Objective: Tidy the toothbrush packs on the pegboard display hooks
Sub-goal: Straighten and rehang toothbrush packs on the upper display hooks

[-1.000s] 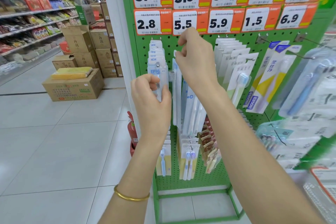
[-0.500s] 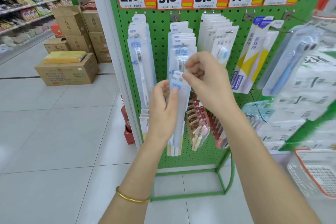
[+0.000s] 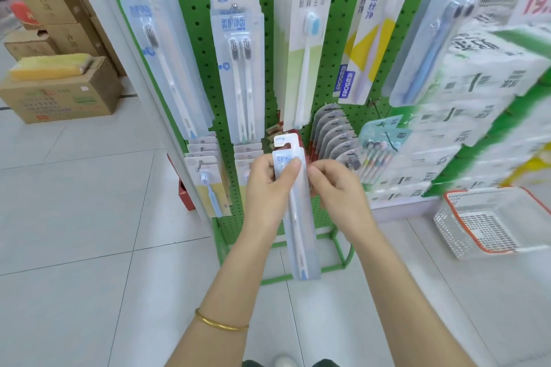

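Since half a second ago both hands have dropped lower and drawn one pack down and away from the upper hooks, and the price labels have gone out of view. The left hand [image 3: 265, 188] grips a long clear plastic toothbrush pack [image 3: 298, 217] with a white card top. Its thumb [image 3: 291, 171] lies across the front, and its fingers are curled behind. The right hand [image 3: 340, 191] has its fingers curled, with the tips at the pack's right edge; whether they pinch it or only touch it cannot be told. The pack is held upright, off any hook, in front of the lower part of the green perforated metal pegboard [image 3: 196, 9]. A thin gold bangle [image 3: 220, 325] circles the left wrist. Above the hands, a clear twin-brush pack [image 3: 241, 68] hangs at the front of a stack. A clear single-brush pack [image 3: 167, 62] hangs to its left, and a white and pale green card pack [image 3: 307, 53] with a blue-headed brush to its right. Further right hangs a yellow and purple pack [image 3: 363, 48]. A white mesh plastic basket [image 3: 483, 226] with a red rim sits on the pale tiled floor [image 3: 74, 217] at the right. A brown cardboard box [image 3: 59, 98] stands at the left.
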A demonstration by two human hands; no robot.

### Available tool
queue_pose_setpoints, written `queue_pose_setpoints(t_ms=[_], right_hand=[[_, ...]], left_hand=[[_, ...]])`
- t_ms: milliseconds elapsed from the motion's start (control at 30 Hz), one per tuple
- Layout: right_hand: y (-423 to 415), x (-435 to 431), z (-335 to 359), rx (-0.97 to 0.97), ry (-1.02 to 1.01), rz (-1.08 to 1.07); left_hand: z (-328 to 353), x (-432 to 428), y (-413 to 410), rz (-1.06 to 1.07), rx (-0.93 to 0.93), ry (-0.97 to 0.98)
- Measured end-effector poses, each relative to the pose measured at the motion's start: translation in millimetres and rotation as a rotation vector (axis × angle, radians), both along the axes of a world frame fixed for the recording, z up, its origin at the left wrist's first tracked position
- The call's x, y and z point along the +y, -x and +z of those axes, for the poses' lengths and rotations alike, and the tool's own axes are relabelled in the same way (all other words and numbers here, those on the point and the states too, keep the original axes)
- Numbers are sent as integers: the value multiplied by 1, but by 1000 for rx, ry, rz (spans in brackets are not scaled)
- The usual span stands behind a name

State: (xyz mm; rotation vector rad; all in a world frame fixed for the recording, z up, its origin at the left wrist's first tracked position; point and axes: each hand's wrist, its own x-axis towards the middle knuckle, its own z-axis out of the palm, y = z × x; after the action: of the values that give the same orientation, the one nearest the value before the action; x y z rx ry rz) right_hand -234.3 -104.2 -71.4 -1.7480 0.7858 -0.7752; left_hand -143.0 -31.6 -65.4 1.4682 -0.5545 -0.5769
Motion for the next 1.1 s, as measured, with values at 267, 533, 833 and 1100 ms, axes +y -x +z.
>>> queue_pose_setpoints(t_ms=[267,533,833,1100], right_hand=[[4,22,-36,37,-51,9],[7,19,-47,-62,-149,-39],[12,6,-59,-107,-285,-79],[11,-15,-61,-173,-390,-216]], left_hand=[[-14,-5,3,57,30,-19],[-38,3,11,-187,-121,-130],[-55,19,17,-485,-226,-276],[-69,26,16,-737,-236,-422]])
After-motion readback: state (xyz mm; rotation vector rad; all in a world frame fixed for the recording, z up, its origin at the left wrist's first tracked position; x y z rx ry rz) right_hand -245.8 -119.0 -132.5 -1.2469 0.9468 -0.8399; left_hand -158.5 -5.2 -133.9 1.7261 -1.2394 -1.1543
